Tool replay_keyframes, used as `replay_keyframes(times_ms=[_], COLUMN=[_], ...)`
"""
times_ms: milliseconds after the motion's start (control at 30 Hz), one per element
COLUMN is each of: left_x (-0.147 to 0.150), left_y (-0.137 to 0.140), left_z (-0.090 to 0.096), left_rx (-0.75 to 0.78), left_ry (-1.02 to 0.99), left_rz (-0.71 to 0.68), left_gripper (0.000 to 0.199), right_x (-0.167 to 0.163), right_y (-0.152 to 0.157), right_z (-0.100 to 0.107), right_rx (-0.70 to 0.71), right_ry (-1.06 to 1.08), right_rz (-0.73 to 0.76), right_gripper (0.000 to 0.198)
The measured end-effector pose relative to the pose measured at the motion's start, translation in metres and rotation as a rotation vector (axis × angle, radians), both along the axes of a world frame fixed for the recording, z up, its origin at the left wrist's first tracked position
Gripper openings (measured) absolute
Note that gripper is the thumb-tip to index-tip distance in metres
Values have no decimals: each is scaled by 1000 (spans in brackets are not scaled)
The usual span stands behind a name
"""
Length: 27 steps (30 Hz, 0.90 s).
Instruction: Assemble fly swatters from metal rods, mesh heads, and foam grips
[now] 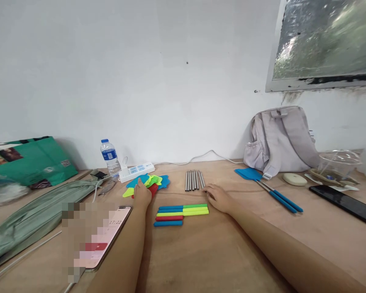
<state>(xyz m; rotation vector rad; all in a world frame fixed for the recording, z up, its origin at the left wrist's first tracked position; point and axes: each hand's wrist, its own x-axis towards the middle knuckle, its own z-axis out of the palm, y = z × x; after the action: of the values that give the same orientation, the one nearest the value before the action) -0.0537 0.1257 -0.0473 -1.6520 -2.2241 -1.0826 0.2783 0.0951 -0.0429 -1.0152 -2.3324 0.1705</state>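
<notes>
Nearest you, a pink-screened phone (108, 240) lies by your left forearm. Your left hand (142, 194) presses flat on the fanned stack of coloured plastic blades (148, 183); your right hand (218, 197) rests open beside the row of grey metal rods (194, 180), gripping nothing. Assembly looks barely begun; pick one rod.

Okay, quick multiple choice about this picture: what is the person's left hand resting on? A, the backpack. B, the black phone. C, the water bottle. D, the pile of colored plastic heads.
D: the left hand lies on the pile of colored heads, while the bottle, backpack and black phone all sit away from it.
</notes>
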Motion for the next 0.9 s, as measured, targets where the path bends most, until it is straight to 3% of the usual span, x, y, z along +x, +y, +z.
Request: replay_keyframes(times_ms=[167, 433, 600, 767, 900], left_x=[-1, -4, -3, 1, 10], left_y=[-2, -5, -8, -13, -20], left_z=[0, 2, 2, 7, 19], left_rx=[27, 49, 73, 148, 269], left_ry=[38, 71, 87, 75, 35], left_rz=[1, -44, -73, -133, -159], left_gripper=[51, 51, 40, 28, 29], right_x=[1, 1, 1, 2, 3], right_y=[2, 4, 18, 26, 23], right_z=[-2, 1, -1, -7, -11], right_rx=[-8, 5, -80, -125, -128], right_ry=[25, -66, -121, -67, -19], right_rz=[-51, -346, -500, -542, -534], right_gripper=[28, 10, 13, 21, 21])
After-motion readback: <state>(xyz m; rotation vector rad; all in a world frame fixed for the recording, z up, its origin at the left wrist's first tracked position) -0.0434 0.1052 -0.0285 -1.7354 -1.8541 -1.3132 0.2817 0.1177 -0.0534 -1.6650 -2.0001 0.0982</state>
